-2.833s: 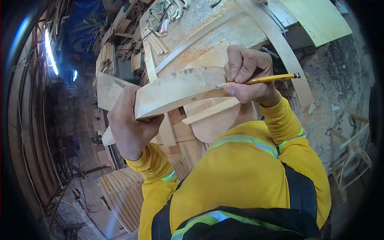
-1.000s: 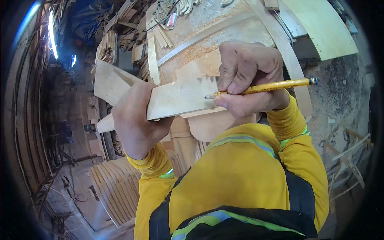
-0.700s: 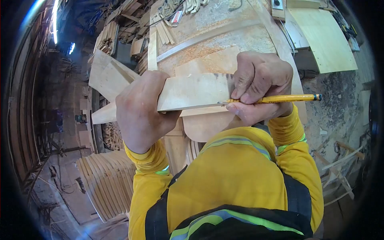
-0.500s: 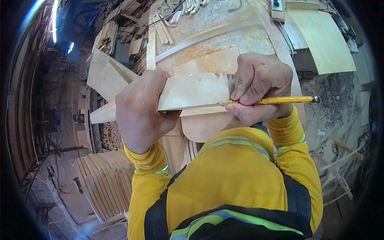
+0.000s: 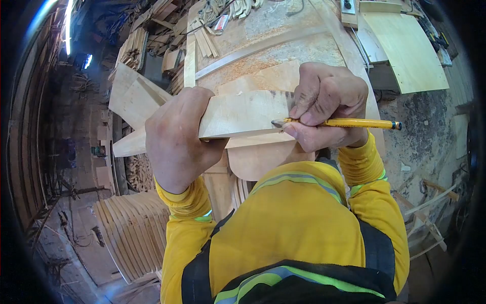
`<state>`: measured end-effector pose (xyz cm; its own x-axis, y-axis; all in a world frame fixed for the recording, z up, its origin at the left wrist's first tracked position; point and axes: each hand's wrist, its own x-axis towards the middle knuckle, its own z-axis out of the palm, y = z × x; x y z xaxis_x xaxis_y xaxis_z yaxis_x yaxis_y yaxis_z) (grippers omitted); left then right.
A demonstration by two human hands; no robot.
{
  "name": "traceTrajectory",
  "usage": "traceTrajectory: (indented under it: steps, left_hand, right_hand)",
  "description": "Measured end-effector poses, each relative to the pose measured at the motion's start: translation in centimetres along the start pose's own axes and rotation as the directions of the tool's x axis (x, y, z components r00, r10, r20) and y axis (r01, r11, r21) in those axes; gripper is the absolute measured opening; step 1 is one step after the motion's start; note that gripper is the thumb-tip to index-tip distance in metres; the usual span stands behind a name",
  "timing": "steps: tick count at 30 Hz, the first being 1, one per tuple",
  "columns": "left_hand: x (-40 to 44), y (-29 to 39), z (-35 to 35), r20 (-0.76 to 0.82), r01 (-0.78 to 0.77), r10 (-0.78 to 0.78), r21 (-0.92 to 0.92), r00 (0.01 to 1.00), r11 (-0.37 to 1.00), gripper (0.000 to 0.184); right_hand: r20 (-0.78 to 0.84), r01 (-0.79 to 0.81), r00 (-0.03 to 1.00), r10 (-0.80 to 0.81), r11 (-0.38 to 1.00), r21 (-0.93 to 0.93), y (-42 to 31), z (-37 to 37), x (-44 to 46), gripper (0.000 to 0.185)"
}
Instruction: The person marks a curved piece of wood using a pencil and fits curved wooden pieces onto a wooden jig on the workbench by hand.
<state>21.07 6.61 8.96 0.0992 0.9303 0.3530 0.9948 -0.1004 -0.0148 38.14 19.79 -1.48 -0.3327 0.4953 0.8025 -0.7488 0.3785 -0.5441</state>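
Observation:
A pale wooden board (image 5: 243, 112) is held up in front of my chest, with dark marks along its upper right edge. My left hand (image 5: 177, 134) is closed round its left end; the fingertips are hidden behind the wood. At the right end, my right hand (image 5: 331, 106) pinches a yellow pencil (image 5: 354, 123). The pencil's tip lies over the board's face near its lower right edge, and I cannot tell if it touches. The right fingers also rest at the board's right edge. Below the board shows another wooden piece with a rounded corner (image 5: 263, 161).
A workbench (image 5: 283, 53) with sawdust carries a long straight strip (image 5: 258, 49) and thin slats (image 5: 206, 43). Stacked curved wooden pieces (image 5: 132, 235) stand at lower left. Wood offcuts (image 5: 132, 48) pile up at upper left. A plywood sheet (image 5: 407, 50) lies at upper right.
The pencil's tip has shifted slightly left and up onto the board's face. My right hand has moved a little with it. My left hand keeps its hold on the board.

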Motion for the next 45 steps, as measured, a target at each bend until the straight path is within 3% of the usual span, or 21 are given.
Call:
traceTrajectory:
  steps: [16,20,23,28,31,35,37,39,40,43,44,45]
  left_hand:
    - [0.0,-0.2,0.0,0.015,0.006,-0.006,-0.004,1.0,1.0,0.041]
    - [0.0,-0.1,0.0,0.015,0.001,-0.001,-0.005,1.0,1.0,0.04]
    - [0.3,0.0,-0.1,0.021,0.003,-0.003,-0.002,1.0,1.0,0.038]
    - [0.8,-0.3,0.0,-0.021,0.013,-0.013,0.019,1.0,1.0,0.033]
    - [1.0,-0.8,0.0,-0.011,-0.002,0.002,-0.006,1.0,1.0,0.039]
    - [0.7,-1.8,-0.1,-0.048,-0.091,0.09,-0.032,0.995,0.995,0.045]
    - [-0.5,-2.7,-0.8,-0.154,-0.142,0.135,-0.042,0.979,0.989,0.062]
    - [-2.7,-3.7,-2.7,-0.227,-0.16,0.139,-0.073,0.964,0.984,0.074]
    - [-3.9,-4.4,-3.6,-0.248,-0.159,0.131,-0.096,0.96,0.983,0.082]
    - [-8.9,-6.9,-5.3,-0.367,-0.04,-0.002,-0.107,0.93,0.994,0.089]
    - [-10.6,-8.0,-6.1,-0.383,0.008,-0.027,-0.051,0.923,0.999,0.092]
    - [-11.6,-9.2,-6.5,-0.386,0.08,-0.071,0.006,0.92,0.997,0.095]
  right_hand:
    - [0.003,-0.019,1.0,0.019,1.0,0.02,-0.1,0.0,0.0,0.026]
    - [-0.114,0.008,0.993,0.041,0.917,0.399,1.2,0.0,-0.9,0.026]
    - [-0.276,-0.014,0.937,0.215,0.811,0.585,1.2,-0.7,-1.5,0.025]
    - [-0.535,-0.141,0.802,0.264,0.955,0.261,2.1,-2.2,-5.2,0.011]
    - [-0.65,-0.373,0.67,0.359,0.919,0.123,2.4,-2.2,-7.0,0.019]
    - [-0.449,-0.457,0.832,0.327,0.862,-0.219,2.9,-1.3,-9.1,0.04]
    - [-0.466,-0.47,0.84,0.277,0.801,-0.371,3.2,-0.2,-8.8,0.046]
    - [-0.442,-0.472,0.864,0.242,0.697,-0.54,3.6,-0.6,-9.5,0.046]
    - [-0.334,-0.298,0.942,-0.013,0.425,-0.855,5.2,-1.1,-11.1,0.036]
    - [-0.03,-0.075,0.908,-0.419,-0.092,-0.993,7.5,-1.9,-12.3,0.022]
    - [-0.215,-0.113,0.917,-0.337,0.297,-0.948,5.8,-1.2,-10.7,0.022]
    - [-0.414,-0.183,0.878,-0.24,0.632,-0.753,6.4,-1.3,-10.8,0.028]
